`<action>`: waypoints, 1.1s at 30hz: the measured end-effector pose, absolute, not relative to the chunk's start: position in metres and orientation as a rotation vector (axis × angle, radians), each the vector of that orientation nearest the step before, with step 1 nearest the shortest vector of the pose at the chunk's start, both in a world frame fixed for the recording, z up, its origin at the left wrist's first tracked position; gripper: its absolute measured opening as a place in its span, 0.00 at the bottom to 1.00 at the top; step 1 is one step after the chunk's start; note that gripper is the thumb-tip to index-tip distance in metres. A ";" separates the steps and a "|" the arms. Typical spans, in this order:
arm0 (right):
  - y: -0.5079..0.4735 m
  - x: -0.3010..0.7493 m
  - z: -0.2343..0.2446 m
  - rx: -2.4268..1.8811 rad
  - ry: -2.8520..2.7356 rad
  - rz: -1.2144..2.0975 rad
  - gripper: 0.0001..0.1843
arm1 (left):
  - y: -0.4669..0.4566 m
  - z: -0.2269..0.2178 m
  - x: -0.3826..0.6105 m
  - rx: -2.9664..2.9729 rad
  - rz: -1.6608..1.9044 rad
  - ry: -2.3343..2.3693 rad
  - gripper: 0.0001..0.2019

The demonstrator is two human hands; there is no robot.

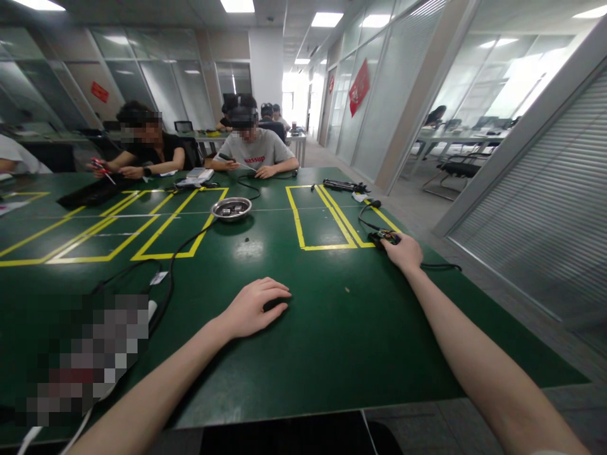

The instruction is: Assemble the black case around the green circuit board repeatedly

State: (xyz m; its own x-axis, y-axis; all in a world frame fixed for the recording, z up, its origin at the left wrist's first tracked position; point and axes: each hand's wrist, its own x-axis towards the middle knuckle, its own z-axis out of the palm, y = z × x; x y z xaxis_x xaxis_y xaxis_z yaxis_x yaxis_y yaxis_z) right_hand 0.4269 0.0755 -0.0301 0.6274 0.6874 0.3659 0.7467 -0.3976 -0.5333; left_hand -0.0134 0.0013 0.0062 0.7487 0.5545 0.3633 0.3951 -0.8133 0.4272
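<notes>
My left hand (256,304) lies palm down on the green tabletop (313,341), its fingers stretched out and nothing in them. Farther off to the right, my right hand (404,253) is closed on the near side of a small black device with exposed coloured wires (387,237). That device sits at the corner of a yellow-taped rectangle, partly hidden by my fingers. A black cable (367,221) curves beyond it to a dark rounded end, and another cable (441,265) shows to the right of my wrist.
A metal bowl (231,208) holding small metal parts stands left of centre. A folded black tripod-like object (345,186) lies at the far edge. A blurred-out power strip-like shape (95,360) with cables is at near left. Two people work across the table, near a black tray (85,193).
</notes>
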 end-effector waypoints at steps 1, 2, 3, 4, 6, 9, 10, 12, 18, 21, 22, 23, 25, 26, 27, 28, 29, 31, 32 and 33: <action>0.076 0.427 -0.031 -2.190 -1.149 -0.090 0.24 | 0.001 0.006 -0.013 2.621 0.692 0.732 0.10; 0.076 0.428 -0.031 -2.194 -1.192 -0.077 0.23 | 0.001 0.005 -0.013 2.619 0.688 0.729 0.10; 0.075 0.427 -0.031 -2.189 -1.235 -0.071 0.23 | 0.001 0.005 -0.013 2.618 0.684 0.724 0.09; 0.075 0.426 -0.031 -2.181 -1.277 -0.067 0.23 | 0.001 0.005 -0.013 2.619 0.681 0.719 0.09; 0.072 0.418 -0.028 -2.164 -1.359 -0.047 0.23 | 0.001 0.004 -0.012 2.621 0.676 0.717 0.09; 0.064 0.393 -0.023 -2.086 -1.520 0.029 0.23 | 0.001 0.005 -0.013 2.620 0.667 0.724 0.10; 0.060 0.380 -0.021 -2.028 -1.592 0.076 0.22 | 0.001 0.005 -0.013 2.616 0.666 0.729 0.11; 0.048 0.348 -0.017 -1.809 -1.803 0.212 0.20 | 0.000 0.006 -0.013 2.606 0.683 0.743 0.13; -0.002 0.253 -0.006 -0.858 -2.363 0.664 0.19 | -0.004 0.011 -0.012 2.625 0.753 0.731 0.19; -0.016 0.237 -0.005 -0.722 -2.444 0.668 0.18 | -0.005 0.011 -0.011 2.648 0.662 0.731 0.15; -0.018 0.236 -0.006 -0.721 -2.445 0.638 0.18 | -0.005 0.010 -0.011 2.654 0.642 0.743 0.15; -0.017 0.237 -0.007 -0.726 -2.437 0.599 0.18 | -0.005 0.009 -0.010 2.660 0.632 0.754 0.16; -0.014 0.242 -0.009 -0.754 -2.404 0.509 0.17 | -0.004 0.007 -0.011 2.671 0.624 0.773 0.21; -0.011 0.245 -0.010 -0.787 -2.376 0.455 0.17 | -0.003 0.006 -0.011 2.673 0.622 0.789 0.24; -0.008 0.248 -0.010 -0.836 -2.342 0.399 0.18 | -0.003 0.005 -0.011 2.670 0.623 0.809 0.28; -0.004 0.250 -0.010 -0.903 -2.306 0.345 0.18 | -0.002 0.004 -0.012 2.661 0.627 0.831 0.31; -0.001 0.253 -0.010 -0.986 -2.273 0.299 0.19 | -0.002 0.003 -0.012 2.647 0.631 0.850 0.34; 0.006 0.258 -0.009 -1.177 -2.239 0.243 0.20 | -0.001 0.001 -0.012 2.616 0.645 0.882 0.37; 0.009 0.260 -0.008 -1.261 -2.245 0.238 0.21 | -0.001 0.000 -0.013 2.605 0.653 0.898 0.38; 0.012 0.262 -0.007 -1.321 -2.264 0.248 0.22 | -0.001 -0.001 -0.013 2.598 0.660 0.911 0.39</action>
State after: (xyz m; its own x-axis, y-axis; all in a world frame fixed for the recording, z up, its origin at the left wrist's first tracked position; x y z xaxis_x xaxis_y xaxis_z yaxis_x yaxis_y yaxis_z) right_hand 0.2621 0.0119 -0.0075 -0.4014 0.8542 0.3304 0.7625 0.5115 -0.3961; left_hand -0.0126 -0.0005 -0.0015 0.6917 0.6477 0.3195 0.5055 -0.7501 0.4263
